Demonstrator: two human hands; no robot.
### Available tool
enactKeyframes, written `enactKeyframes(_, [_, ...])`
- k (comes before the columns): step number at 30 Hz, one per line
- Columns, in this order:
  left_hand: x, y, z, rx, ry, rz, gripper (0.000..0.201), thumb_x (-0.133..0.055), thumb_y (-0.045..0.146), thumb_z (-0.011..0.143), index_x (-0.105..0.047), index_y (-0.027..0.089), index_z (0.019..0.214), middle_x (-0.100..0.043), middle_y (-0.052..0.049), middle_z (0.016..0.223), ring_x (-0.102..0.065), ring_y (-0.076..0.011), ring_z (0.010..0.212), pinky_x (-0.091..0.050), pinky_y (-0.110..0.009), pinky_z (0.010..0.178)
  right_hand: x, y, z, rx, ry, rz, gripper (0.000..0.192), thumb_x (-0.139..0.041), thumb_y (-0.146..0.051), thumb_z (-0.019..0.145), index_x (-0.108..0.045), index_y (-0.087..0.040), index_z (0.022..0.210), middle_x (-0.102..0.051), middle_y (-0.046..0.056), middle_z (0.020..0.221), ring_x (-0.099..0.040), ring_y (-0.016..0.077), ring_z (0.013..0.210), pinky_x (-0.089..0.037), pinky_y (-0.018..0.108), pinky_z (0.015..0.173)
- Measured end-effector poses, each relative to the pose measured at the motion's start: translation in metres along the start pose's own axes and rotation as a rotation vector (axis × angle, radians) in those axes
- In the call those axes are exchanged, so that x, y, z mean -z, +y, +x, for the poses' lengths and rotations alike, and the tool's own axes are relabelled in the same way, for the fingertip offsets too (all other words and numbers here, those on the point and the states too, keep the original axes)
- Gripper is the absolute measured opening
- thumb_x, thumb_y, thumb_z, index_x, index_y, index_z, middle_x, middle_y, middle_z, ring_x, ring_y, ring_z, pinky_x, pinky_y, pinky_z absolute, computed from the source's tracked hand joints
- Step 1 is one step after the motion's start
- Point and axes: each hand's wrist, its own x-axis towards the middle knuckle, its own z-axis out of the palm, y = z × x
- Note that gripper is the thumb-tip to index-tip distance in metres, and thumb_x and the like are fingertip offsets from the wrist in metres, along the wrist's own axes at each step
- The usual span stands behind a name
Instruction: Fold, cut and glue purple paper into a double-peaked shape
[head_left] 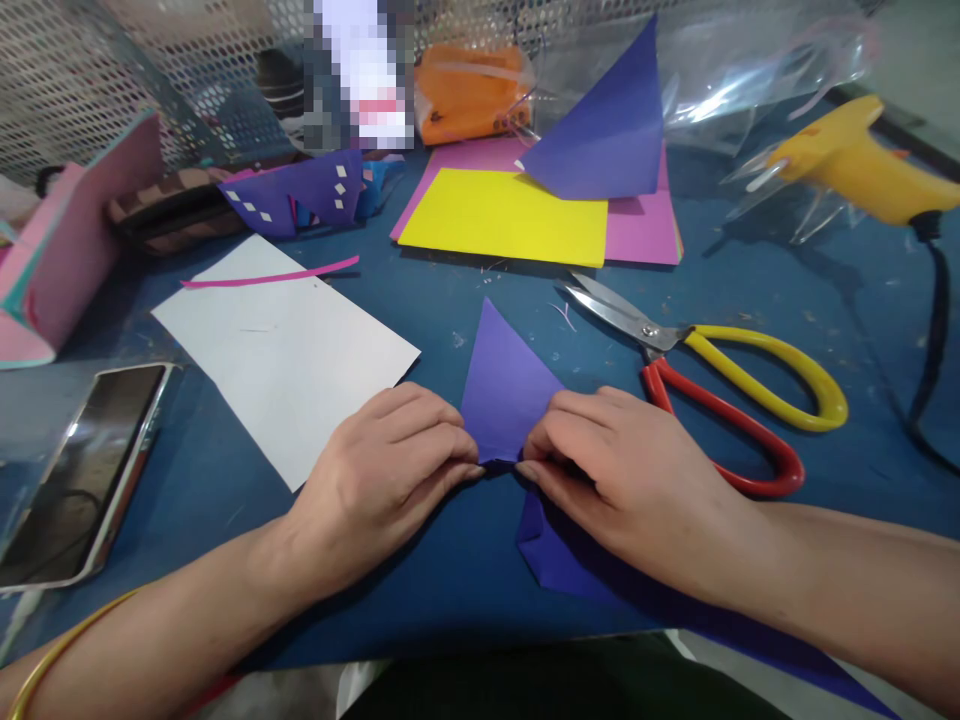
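A purple paper piece (510, 370) with a pointed top stands between my two hands over the blue table. My left hand (397, 465) is closed, pinching its lower left edge between thumb and fingers. On the other side, my right hand (615, 455) pinches the lower right edge. A dark fold shows along the bottom edge between the thumbs. Under my right hand and forearm lies another purple paper strip (570, 555) with a folded end, partly hidden. Scissors (652, 335) with one yellow and one red handle rest half open beside my right hand.
Left of centre, a white sheet (277, 370) bears a pink paper strip (270, 275). A phone (82, 470) lies at the left edge. Yellow paper (502, 215) and a curled purple sheet (607, 130) are at the back. A yellow glue gun (862, 165) with a black cord stands at right.
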Motion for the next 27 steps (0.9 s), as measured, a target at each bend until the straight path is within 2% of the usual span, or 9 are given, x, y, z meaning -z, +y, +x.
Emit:
enactKeyframes(6, [0.0002, 0.0074, 0.003, 0.201, 0.0, -0.111, 0.014, -0.063, 0.017, 0.093, -0.07, 0.02, 0.081, -0.068, 0.0, 0.081, -0.062, -0.0131, 0.079, -0.049, -0.025, 0.074, 0.0015, -0.0013, 0.0005, -0.013, 0.004, 0.027, 0.02, -0.055, -0.019, 0.098, -0.063, -0.016, 0.08, -0.064, 0.001, 0.076, -0.052, 0.0156, 0.065, -0.035, 0.032, 0.062])
enactKeyframes(13, [-0.0008, 0.0107, 0.0013, 0.287, 0.02, -0.14, 0.011, -0.069, 0.022, 0.089, -0.072, 0.022, 0.078, -0.069, 0.0, 0.082, -0.064, -0.0137, 0.078, -0.051, -0.026, 0.072, 0.002, 0.0005, -0.0007, -0.017, 0.011, 0.073, 0.017, -0.058, -0.018, 0.096, -0.062, -0.018, 0.08, -0.064, 0.0, 0.076, -0.052, 0.0142, 0.066, -0.035, 0.03, 0.062])
enactKeyframes(21, [-0.002, 0.0071, 0.004, 0.283, 0.005, -0.158, 0.011, -0.07, 0.022, 0.088, -0.072, 0.022, 0.077, -0.07, 0.001, 0.079, -0.064, -0.0134, 0.078, -0.05, -0.026, 0.074, 0.0048, 0.0005, 0.0002, -0.092, 0.003, 0.168, 0.011, -0.066, -0.017, 0.092, -0.065, -0.02, 0.082, -0.066, -0.002, 0.076, -0.054, 0.0126, 0.066, -0.037, 0.028, 0.064])
enactKeyframes(27, [-0.0024, 0.0087, 0.0036, 0.295, 0.017, -0.177, 0.009, -0.07, 0.022, 0.087, -0.073, 0.022, 0.078, -0.07, 0.001, 0.079, -0.064, -0.0139, 0.077, -0.05, -0.026, 0.072, 0.0026, 0.0001, -0.0012, -0.03, 0.009, 0.112, 0.012, -0.062, -0.015, 0.094, -0.065, -0.017, 0.082, -0.066, -0.001, 0.078, -0.055, 0.0132, 0.068, -0.036, 0.03, 0.064])
